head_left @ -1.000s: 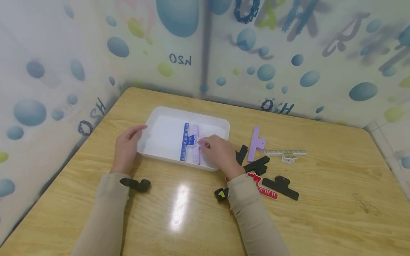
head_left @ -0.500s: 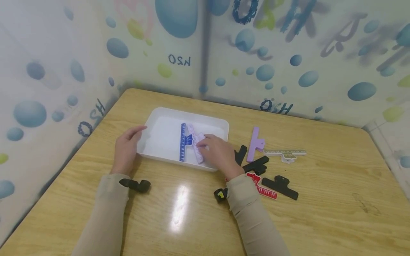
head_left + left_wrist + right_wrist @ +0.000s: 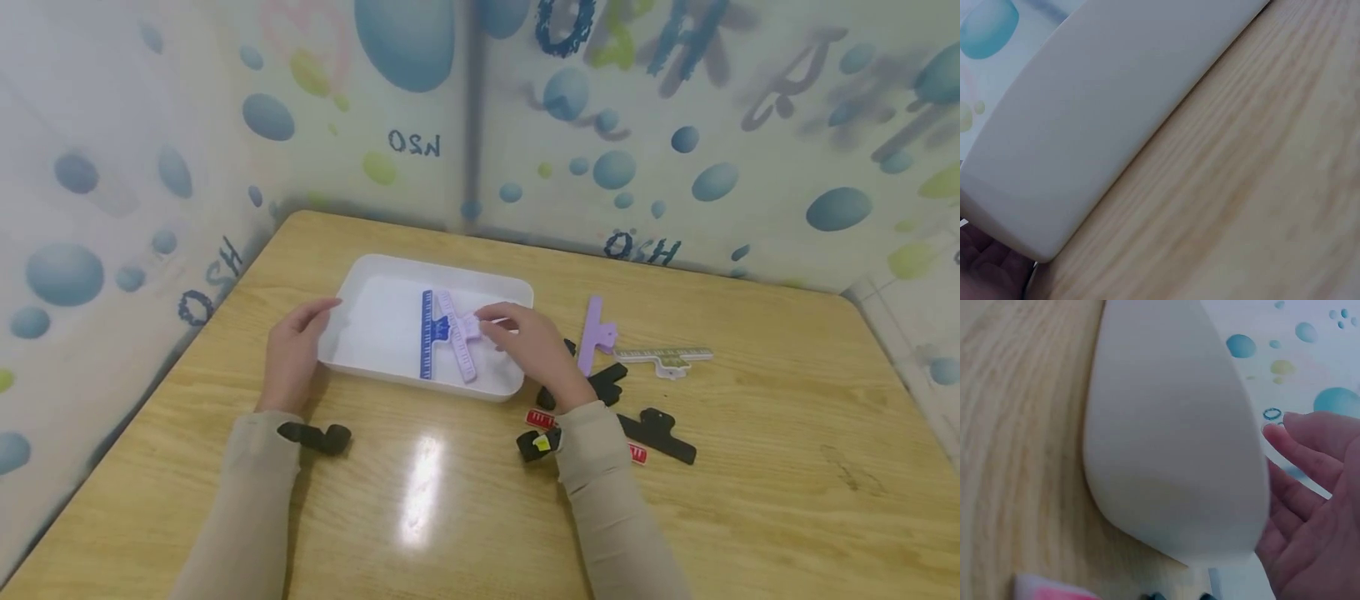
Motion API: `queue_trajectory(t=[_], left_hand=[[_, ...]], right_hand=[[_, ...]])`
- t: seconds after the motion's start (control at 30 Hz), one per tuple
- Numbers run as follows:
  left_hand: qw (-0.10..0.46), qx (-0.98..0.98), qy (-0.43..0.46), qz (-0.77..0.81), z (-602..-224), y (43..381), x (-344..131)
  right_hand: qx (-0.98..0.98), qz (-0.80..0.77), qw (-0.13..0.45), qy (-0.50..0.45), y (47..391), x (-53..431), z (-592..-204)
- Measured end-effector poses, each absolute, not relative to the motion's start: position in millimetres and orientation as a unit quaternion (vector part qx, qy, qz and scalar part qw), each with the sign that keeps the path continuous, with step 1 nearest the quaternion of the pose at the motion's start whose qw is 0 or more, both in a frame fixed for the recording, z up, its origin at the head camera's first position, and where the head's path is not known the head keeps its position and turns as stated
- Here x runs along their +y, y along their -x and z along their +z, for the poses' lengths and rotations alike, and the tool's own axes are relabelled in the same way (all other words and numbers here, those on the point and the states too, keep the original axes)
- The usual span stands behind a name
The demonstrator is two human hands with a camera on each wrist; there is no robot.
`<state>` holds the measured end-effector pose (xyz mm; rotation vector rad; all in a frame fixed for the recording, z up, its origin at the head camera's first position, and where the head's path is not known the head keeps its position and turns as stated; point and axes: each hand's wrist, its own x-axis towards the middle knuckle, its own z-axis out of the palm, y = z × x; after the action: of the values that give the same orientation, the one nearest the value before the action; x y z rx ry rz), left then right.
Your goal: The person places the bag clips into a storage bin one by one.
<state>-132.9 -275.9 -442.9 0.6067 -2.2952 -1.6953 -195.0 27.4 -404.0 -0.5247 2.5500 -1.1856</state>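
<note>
A white tray (image 3: 375, 367) lies on the table, gripped at its left end by my left hand (image 3: 294, 346), thumb at the rim. In the left wrist view the curled fingers (image 3: 997, 259) show at the tray's end. Inside the tray a blue clip (image 3: 427, 333) with a piano-key pattern stands nearly straight. Beside it lies a slanted pale purple clip (image 3: 459, 337), its upper end close to the blue one. My right hand (image 3: 532, 342) is over the tray's right side, fingertips beside the purple clip's handle. In the right wrist view its fingers (image 3: 1307, 456) are loosely bent and hold nothing.
Right of the tray lie a plain purple clip (image 3: 592, 333), a white and gold clip (image 3: 667, 358), several black clips (image 3: 660, 433) and red clips (image 3: 540, 419), partly hidden by my right arm. Painted walls (image 3: 675, 208) stand behind the table (image 3: 750, 517).
The pale purple clip in the tray has turned from parallel with the blue one to a slant. My right hand has let it go and drawn back right. The left hand stays put.
</note>
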Motion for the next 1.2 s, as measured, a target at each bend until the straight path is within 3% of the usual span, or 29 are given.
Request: queue_trajectory(t=[0.37,0.63,0.9,1.2], left_hand=[[0.110,-0.784,-0.203,-0.576,-445,134,-277],[0.108,-0.784,-0.210,-0.574,-445,134,-276],[0.107,-0.787,-0.210,-0.571,-444,134,-277],[0.111,-0.785,-0.212,-0.571,-445,135,-277]], right_hand=[[0.860,-0.472,0.106,0.161,209,69,-399],[0.883,-0.451,0.096,0.083,217,101,-400],[0.876,-0.477,0.070,-0.019,215,104,-397],[0.879,-0.469,0.088,-0.012,217,108,-406]])
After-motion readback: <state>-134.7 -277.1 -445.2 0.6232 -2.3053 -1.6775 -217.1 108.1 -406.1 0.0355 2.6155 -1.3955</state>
